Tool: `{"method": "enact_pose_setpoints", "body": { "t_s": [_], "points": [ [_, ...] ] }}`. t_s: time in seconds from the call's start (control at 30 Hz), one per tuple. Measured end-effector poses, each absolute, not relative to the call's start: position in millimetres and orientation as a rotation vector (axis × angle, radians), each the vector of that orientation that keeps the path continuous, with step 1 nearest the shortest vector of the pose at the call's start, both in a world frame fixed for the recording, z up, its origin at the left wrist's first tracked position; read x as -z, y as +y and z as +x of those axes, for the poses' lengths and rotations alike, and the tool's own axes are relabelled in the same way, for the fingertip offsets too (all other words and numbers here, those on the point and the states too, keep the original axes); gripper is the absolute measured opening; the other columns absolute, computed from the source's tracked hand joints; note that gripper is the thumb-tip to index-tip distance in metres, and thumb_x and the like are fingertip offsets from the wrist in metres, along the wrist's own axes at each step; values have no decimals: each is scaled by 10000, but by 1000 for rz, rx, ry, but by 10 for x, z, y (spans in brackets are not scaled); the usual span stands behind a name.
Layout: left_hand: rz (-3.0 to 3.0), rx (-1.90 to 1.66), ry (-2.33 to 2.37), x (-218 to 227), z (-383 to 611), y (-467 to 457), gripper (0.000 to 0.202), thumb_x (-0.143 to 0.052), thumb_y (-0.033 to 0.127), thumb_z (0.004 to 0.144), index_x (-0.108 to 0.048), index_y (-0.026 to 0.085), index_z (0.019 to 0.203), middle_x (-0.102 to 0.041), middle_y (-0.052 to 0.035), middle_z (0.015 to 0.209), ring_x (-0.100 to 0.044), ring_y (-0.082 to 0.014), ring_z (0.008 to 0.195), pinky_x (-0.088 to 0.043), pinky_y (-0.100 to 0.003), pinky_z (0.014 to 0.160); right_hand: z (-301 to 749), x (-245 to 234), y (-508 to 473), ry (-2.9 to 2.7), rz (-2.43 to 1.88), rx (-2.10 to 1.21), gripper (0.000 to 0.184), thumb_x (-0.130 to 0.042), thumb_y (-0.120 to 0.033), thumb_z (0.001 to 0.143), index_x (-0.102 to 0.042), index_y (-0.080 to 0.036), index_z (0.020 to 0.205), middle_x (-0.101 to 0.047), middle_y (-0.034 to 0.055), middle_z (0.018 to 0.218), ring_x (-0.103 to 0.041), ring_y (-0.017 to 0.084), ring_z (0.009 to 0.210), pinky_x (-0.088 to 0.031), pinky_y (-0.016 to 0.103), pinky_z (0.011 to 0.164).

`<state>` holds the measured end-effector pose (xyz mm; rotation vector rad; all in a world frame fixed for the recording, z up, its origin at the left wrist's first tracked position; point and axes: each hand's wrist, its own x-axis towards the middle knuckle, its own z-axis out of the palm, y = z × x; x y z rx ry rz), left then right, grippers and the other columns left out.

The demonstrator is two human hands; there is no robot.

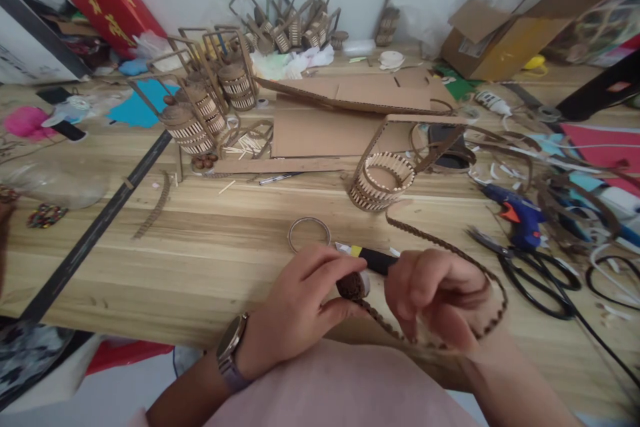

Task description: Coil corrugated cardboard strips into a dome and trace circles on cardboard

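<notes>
My left hand (300,300) wears a watch and pinches a small tight coil of brown corrugated cardboard (351,285) between thumb and fingers. From the coil a ridged strip (445,242) runs to my right hand (437,297), whose fingers are curled closed on it, slightly blurred. The strip's free end loops around that hand and back over the table. Just beyond my hands lie a utility knife (375,260) with a black handle and a thin ring (309,235). Farther back stands a small round striped basket (381,187) with a tall square cardboard handle.
To the right lie black-handled scissors (537,277) and a blue glue gun (520,213), among cords and strips. Cardboard sheets (315,130) lie mid-table. More handled baskets (193,130) stand at back left. A black bar (95,230) crosses the left side; a cardboard box (505,33) sits back right.
</notes>
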<state>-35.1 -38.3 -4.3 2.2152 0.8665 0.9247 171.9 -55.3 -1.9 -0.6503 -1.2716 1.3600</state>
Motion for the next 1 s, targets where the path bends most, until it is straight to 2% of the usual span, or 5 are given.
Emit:
{"method": "enact_pose_setpoints", "body": {
  "t_s": [0.13,0.3,0.43,0.7,1.0],
  "points": [
    [2210,-956,885,40,-351,-368,289,-608,332,969,-592,218,1235,-691,-75,1076,-662,-207,992,-570,-336,872,1578,-55,-673,-1154,-877,-1583,256,-760,-429,828,-645,-208,770,-673,-3,576,-611,124,357,-446,188,318],
    [2245,-1002,906,57,-337,-362,289,-603,337,972,-573,200,1225,-682,-80,1073,-657,-201,1010,-562,-322,889,1547,-9,-687,-1420,-1213,-1071,27,-676,-237,878,-690,-228,856,-635,-40,514,-585,96,380,-457,164,355],
    [2263,-993,906,57,-331,-364,289,-611,311,968,-575,189,1228,-681,-86,1071,-655,-203,1010,-558,-320,891,1693,89,-592,-1760,-1064,-779,186,-680,-122,809,-739,-253,927,-704,-6,647,-609,107,429,-477,192,382],
    [2232,-955,889,34,-326,-375,298,-596,328,975,-579,178,1232,-678,-88,1071,-654,-197,999,-552,-305,891,1696,-101,-520,-1906,-955,-513,157,-723,-171,812,-723,-271,933,-708,-19,613,-652,129,461,-540,202,451],
    [2260,-947,911,19,-309,-385,329,-578,367,979,-595,148,1225,-677,-86,1049,-648,-180,979,-541,-271,887,1728,-141,-636,-2164,-1040,-223,197,-561,-103,911,-636,-233,1039,-776,12,780,-733,134,623,-598,186,613]
  ]
}}
